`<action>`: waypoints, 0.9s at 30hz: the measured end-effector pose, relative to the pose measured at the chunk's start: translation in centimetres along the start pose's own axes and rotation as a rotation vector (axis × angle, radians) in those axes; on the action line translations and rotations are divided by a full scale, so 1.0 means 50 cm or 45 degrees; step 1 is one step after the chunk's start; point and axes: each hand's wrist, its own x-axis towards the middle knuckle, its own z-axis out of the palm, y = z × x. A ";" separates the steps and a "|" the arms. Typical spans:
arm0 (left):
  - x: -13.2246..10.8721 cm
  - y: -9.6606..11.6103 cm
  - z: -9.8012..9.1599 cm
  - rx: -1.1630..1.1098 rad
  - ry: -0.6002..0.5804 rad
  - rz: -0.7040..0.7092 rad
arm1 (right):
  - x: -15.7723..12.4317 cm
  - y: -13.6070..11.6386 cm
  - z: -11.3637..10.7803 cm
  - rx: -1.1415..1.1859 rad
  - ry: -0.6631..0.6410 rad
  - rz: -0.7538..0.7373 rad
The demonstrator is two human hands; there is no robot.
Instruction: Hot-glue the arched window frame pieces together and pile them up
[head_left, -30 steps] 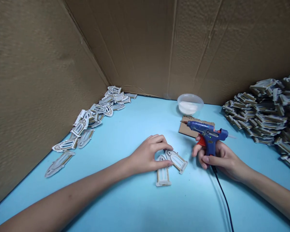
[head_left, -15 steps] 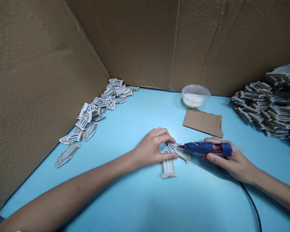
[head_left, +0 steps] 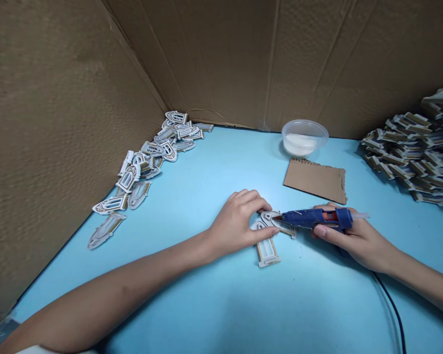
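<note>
My right hand is wrapped round a blue hot glue gun, with a clear glue stick poking out of its back end. The gun's nozzle points left and is at the arched end of a small white window-shaped piece; whether it touches cannot be made out. Thumb and fingers of my left hand pinch that piece's arched end on the table. A second window-shaped piece lies partly under the left thumb, its square end toward me and its upper part mostly hidden.
Similar white pieces lie in a loose pile along the left cardboard wall. A larger stack stands at right. A clear bowl with white contents sits behind a cardboard scrap. The gun's black cord trails forward.
The camera view has shifted slightly. The near piece has turned a little, its square end swinging right. Both hands keep their holds, and the nozzle stays at the arched end.
</note>
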 end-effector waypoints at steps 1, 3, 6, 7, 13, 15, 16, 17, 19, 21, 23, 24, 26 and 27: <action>0.000 0.000 0.000 0.000 -0.001 0.000 | 0.000 0.000 0.000 -0.014 -0.002 -0.003; 0.001 -0.002 0.000 -0.005 0.000 0.007 | 0.001 -0.001 -0.001 -0.048 0.000 -0.013; 0.001 -0.005 0.001 -0.041 0.011 0.037 | 0.001 -0.004 -0.002 -0.083 0.006 -0.028; 0.000 -0.006 0.002 -0.056 0.016 0.046 | 0.001 -0.004 -0.002 -0.088 0.008 -0.031; -0.004 -0.001 0.008 -0.095 0.053 0.010 | 0.003 -0.008 0.000 -0.126 0.028 -0.040; -0.004 0.002 0.009 -0.100 0.059 0.002 | 0.004 -0.011 0.000 -0.146 0.020 -0.056; -0.005 0.003 0.009 -0.104 0.060 0.002 | 0.004 -0.012 0.000 -0.153 0.018 -0.063; -0.005 0.003 0.009 -0.108 0.062 0.003 | 0.005 -0.014 0.000 -0.158 0.016 -0.068; -0.005 0.004 0.009 -0.114 0.067 0.004 | 0.005 -0.016 0.000 -0.167 0.006 -0.072; -0.006 0.003 0.009 -0.114 0.072 0.007 | 0.006 -0.017 0.000 -0.174 -0.006 -0.072; -0.007 0.002 0.008 -0.113 0.077 0.014 | 0.006 -0.017 0.000 -0.179 -0.002 -0.072; -0.007 0.002 0.008 -0.114 0.080 0.021 | 0.007 -0.018 0.001 -0.180 0.003 -0.071; -0.007 0.001 0.009 -0.113 0.083 0.037 | 0.007 -0.018 0.001 -0.176 0.015 -0.068; -0.007 0.001 0.009 -0.111 0.085 0.046 | 0.007 -0.018 0.002 -0.175 0.019 -0.068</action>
